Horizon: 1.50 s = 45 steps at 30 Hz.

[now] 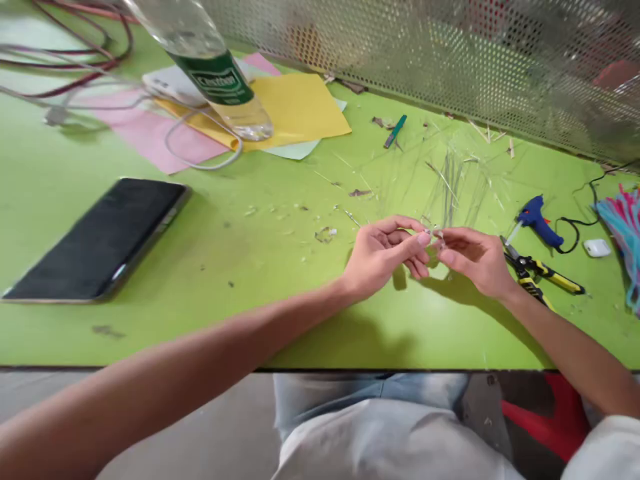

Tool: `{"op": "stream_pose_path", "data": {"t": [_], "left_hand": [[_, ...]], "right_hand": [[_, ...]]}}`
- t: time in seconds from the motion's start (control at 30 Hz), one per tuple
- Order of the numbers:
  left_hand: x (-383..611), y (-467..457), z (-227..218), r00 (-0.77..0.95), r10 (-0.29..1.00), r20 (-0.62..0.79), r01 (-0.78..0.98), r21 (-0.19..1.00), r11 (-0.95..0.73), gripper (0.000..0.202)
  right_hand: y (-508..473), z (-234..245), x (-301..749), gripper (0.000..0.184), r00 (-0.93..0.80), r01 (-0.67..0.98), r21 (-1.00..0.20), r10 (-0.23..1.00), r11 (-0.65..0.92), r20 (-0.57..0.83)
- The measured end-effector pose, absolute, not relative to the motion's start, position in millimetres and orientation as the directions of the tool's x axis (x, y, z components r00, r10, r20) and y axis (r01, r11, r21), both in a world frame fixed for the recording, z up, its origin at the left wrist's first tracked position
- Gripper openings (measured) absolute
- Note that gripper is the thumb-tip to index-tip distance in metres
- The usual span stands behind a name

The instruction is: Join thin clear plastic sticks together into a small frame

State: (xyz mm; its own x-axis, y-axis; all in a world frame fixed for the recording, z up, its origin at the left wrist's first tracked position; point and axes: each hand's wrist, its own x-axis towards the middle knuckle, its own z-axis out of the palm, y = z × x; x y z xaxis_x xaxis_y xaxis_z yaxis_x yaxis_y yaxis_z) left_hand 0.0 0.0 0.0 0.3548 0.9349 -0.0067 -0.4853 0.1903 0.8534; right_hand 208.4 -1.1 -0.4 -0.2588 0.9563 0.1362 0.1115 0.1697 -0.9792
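Observation:
My left hand [385, 252] and my right hand [473, 260] meet above the green table [280, 320], their fingertips pinching a small pale piece of thin strands [434, 237]. Its exact shape is too small to make out. Just beyond the fingers, many thin pale sticks [453, 190] lie scattered. A blue hot glue gun [539, 221] rests beyond my right hand. Yellow-and-black snips [535, 275] lie almost touching that hand's heel.
A black smartphone [97, 240] lies at left. Further back are a plastic bottle [210, 73] on its side, coloured paper sheets [295, 110], tangled cables [65, 63], a teal cutter [395, 131], a white earbud case [597, 248], blue-pink fibres [624, 233] and a perforated metal screen [425, 53].

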Motion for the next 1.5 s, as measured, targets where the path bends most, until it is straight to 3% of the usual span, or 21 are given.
{"op": "stream_pose_path", "data": {"t": [0.13, 0.3, 0.43, 0.63, 0.97, 1.5], "left_hand": [[0, -3, 4, 0.405, 0.914, -0.011, -0.475, 0.852, 0.220, 0.040], [1, -7, 6, 0.391, 0.920, 0.007, -0.458, 0.869, 0.188, 0.038], [3, -9, 5, 0.343, 0.939, 0.006, -0.430, 0.890, 0.151, 0.043], [3, -7, 3, 0.285, 0.959, 0.014, -0.420, 0.900, 0.112, 0.047], [3, -9, 4, 0.285, 0.958, 0.018, -0.363, 0.927, 0.091, 0.047], [-2, -15, 13, 0.366, 0.930, -0.026, -0.362, 0.917, 0.168, 0.047]], "right_hand": [[-26, -4, 206, 0.040, -0.261, 0.005, -0.988, 0.954, 0.153, 0.146], [-27, -5, 199, 0.025, -0.148, 0.033, -0.987, 0.978, 0.156, 0.150], [-23, 1, 197, 0.023, -0.101, 0.043, -0.983, 0.979, 0.180, 0.175], [-28, 3, 203, 0.010, -0.028, 0.122, -0.939, 0.947, 0.321, 0.320], [-32, 11, 200, 0.008, -0.085, 0.238, -0.889, 0.921, 0.390, 0.381], [-37, 15, 195, 0.011, -0.103, 0.170, -0.876, 0.893, 0.450, 0.439]]}}
